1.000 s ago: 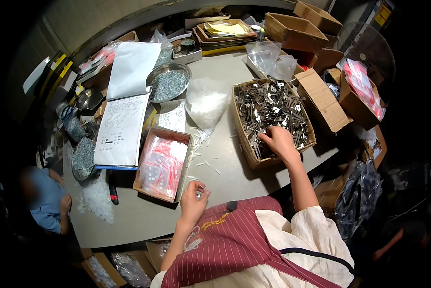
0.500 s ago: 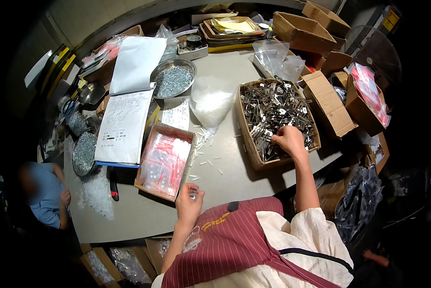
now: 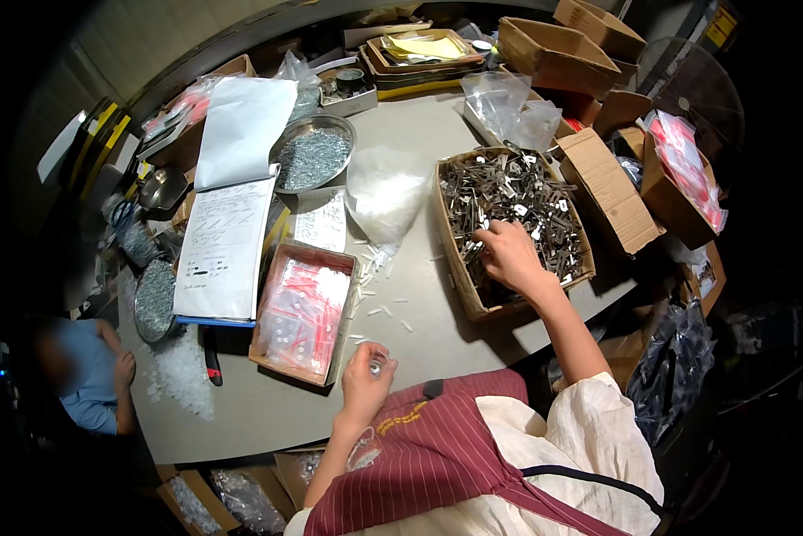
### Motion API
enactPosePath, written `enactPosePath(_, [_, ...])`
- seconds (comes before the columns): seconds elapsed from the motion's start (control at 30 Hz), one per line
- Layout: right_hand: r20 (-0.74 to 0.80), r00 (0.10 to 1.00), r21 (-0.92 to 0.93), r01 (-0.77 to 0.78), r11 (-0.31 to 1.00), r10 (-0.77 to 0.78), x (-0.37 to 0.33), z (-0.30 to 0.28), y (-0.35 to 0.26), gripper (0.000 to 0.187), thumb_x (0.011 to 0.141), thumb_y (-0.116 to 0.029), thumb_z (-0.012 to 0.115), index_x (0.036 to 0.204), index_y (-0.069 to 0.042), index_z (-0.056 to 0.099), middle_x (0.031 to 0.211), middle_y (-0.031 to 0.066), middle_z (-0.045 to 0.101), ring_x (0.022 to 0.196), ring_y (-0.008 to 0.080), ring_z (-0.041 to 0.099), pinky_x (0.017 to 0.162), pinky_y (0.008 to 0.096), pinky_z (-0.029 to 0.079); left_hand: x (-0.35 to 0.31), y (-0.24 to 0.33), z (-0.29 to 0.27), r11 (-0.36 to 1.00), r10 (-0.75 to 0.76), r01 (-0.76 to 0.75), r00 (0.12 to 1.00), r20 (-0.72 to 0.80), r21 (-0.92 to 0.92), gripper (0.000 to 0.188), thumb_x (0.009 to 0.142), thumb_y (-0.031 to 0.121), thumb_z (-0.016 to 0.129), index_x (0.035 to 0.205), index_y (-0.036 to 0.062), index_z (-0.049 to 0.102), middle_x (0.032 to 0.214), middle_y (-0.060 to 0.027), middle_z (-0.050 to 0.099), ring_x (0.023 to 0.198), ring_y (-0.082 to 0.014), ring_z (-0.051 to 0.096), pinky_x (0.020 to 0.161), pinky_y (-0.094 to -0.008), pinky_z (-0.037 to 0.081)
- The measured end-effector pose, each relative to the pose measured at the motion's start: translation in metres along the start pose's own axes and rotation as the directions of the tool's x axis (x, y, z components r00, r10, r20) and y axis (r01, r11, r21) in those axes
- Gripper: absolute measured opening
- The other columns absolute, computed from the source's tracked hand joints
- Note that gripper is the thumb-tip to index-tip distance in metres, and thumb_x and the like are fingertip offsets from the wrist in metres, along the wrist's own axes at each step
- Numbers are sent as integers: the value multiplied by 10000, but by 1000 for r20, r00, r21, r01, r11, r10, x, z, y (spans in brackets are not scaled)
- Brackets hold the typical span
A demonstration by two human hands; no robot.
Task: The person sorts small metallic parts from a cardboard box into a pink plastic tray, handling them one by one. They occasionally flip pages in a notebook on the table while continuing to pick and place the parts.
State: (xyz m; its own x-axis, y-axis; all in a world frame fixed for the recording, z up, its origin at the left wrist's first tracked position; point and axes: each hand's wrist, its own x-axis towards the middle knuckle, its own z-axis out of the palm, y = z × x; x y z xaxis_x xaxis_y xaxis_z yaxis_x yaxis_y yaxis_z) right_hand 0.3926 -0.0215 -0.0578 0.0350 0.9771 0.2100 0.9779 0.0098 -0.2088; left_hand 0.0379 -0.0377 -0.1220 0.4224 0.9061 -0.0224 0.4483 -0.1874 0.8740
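Over the cardboard box (image 3: pixel 473 314) of dark and silvery flat metal parts (image 3: pixel 517 183), my right hand (image 3: pixel 514 257) reaches down with its fingers bent together at the pile. What lies between those fingertips is hidden. My left hand (image 3: pixel 365 386) is curled closed near the table's front edge, around a small shiny, partly clear thing (image 3: pixel 377 365) too small to name. Just left of it stands a shallow cardboard box (image 3: pixel 337 357) of clear zip bags with red strips (image 3: pixel 303 313). Short white tubes (image 3: pixel 379 312) lie loose between the two boxes.
A clear bag of white pieces (image 3: pixel 386 201) lies mid-table, beside a metal bowl of small screws (image 3: pixel 315 159). An open notebook (image 3: pixel 218 241) and a red-and-black handled tool (image 3: pixel 213 357) are at left. A person in blue (image 3: pixel 93 375) sits there. Cardboard boxes (image 3: pixel 609 192) line the right.
My right hand has shifted left and away from me within the metal parts box. My left hand has moved slightly right, staying closed. The whole view has shifted a little.
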Motion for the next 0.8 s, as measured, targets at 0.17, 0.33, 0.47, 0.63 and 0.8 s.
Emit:
enactPosePath(0.17, [24, 985, -131, 175, 976, -173, 5, 14, 6, 395, 671, -19, 724, 1056, -98, 759, 1030, 130, 598, 1043, 291, 572, 945, 407, 422, -7, -3, -6, 999, -35, 34, 999, -20, -34, 239, 834, 53, 777, 992, 28, 600, 859, -68, 668, 799, -176, 673, 743, -317, 518])
enactPosePath(0.33, [-131, 982, 128, 155, 980, -138, 10, -6, 12, 194, 727, -95, 787, 917, -116, 750, 886, 43, 583, 942, 255, 576, 911, 401, 388, -14, -5, -9, 998, -60, 59, 997, -41, -32, 229, 830, 44, 775, 984, 29, 607, 857, -68, 668, 793, -175, 671, 744, -316, 520])
enactPosePath(0.47, [-256, 965, 428, 58, 902, 60, 4, -26, 0, 236, 730, -115, 824, 951, -62, 763, 949, 64, 633, 951, 238, 600, 846, 359, 473, -12, -1, -7, 995, -60, 55, 997, -53, -86, 230, 823, 40, 779, 990, 22, 621, 866, -66, 675, 823, -165, 673, 764, -317, 527])
enactPosePath(0.63, [-72, 990, 829, -7, 559, 118, -8, -30, -53, 203, 817, -94, 773, 991, -4, 723, 997, 71, 692, 959, 213, 643, 910, 321, 489, 1, 23, -8, 988, -1, -9, 998, -59, -153, 284, 838, 105, 791, 1053, 22, 625, 943, -78, 699, 897, -187, 690, 779, -317, 534])
enactPosePath(0.8, [-27, 988, 728, 123, 674, -151, -13, -6, -135, 156, 844, -59, 759, 945, 5, 658, 903, 117, 627, 820, 267, 618, 746, 346, 490, 4, 29, -15, 922, 36, -102, 983, -178, -374, 291, 906, 184, 777, 1101, 22, 636, 918, -38, 687, 871, -127, 649, 762, -297, 532])
